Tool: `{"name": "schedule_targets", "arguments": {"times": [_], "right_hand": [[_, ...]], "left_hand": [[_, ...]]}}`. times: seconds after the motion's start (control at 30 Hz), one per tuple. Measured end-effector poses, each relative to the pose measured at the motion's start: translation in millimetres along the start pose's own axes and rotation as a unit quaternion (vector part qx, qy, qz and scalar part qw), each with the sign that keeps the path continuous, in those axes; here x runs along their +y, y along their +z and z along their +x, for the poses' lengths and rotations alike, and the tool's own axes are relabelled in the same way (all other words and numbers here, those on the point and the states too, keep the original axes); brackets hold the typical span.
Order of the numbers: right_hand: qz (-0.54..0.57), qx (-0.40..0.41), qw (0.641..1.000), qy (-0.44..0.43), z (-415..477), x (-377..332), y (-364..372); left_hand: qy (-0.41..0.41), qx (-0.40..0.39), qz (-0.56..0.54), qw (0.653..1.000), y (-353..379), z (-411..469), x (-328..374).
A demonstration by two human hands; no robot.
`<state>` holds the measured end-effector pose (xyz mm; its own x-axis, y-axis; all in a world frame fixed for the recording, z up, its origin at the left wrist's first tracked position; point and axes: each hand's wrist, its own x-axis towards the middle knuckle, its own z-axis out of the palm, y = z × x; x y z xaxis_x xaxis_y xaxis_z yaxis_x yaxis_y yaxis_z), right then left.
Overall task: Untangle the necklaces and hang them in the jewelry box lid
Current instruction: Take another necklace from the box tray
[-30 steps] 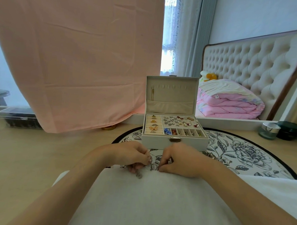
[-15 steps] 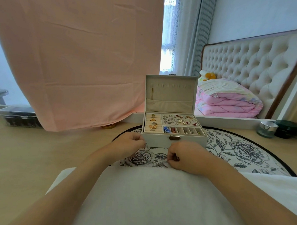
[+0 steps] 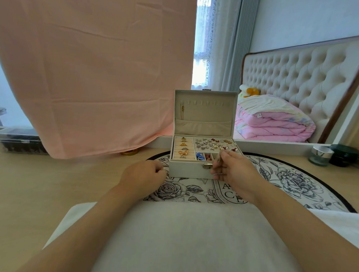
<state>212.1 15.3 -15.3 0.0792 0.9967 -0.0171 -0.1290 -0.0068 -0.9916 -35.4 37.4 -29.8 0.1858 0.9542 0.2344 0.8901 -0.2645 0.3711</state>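
A large pink cloth sheet (image 3: 91,71) hung across the view from 9 to 12 o'clock, its lower edge reaching down to the light wooden tabletop (image 3: 40,192). At 6 o'clock a broad white fabric (image 3: 181,237) filled the near edge. At 2 o'clock stood a cream tufted headboard (image 3: 298,79) with a folded pink quilt (image 3: 276,123) below it. A round black-and-white floral mat (image 3: 291,180) lay on the tabletop at the centre. On it sat the cream rectangular jewelry box (image 3: 187,171), open, its trays filled with rings, earrings and beads. Its beige-lined lid (image 3: 206,110) stood upright at the box's 12 o'clock, with a row of small hooks near the top and a pocket below. One thin gold necklace (image 3: 183,111) hung from the hook at the lid's 9 o'clock end.

The right hand (image 3: 232,170) hovered at the box's 4 o'clock corner, beside the metal clasp. Its grip was closed at thumb and forefinger, pinched on a thin silver necklace (image 3: 219,158) just above the front tray. The other fingers were loosely spread, and a short stretch of chain showed between them. The left hand (image 3: 144,173) was low over the mat at the box's 8 o'clock corner, close to the front wall. Its grip was curled inward with the fingertips tucked under. Whether it held any chain could not be told.
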Motion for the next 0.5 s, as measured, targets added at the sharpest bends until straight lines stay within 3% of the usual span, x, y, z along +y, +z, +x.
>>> {"name": "schedule_targets", "arguments": {"times": [0.2,0.33,0.5], "right_hand": [[0.03,0.029,0.998,-0.055,-1,-11,-5],[0.059,0.061,0.991,-0.103,1,-20,-7],[-0.015,0.062,0.99,-0.122,2,-20,-10]], "left_hand": [[0.038,-0.015,0.182,0.982,-2,-2,-2],[0.047,-0.039,0.247,0.967,-1,-1,1],[0.051,-0.054,0.318,0.945,-4,0,8]]}}
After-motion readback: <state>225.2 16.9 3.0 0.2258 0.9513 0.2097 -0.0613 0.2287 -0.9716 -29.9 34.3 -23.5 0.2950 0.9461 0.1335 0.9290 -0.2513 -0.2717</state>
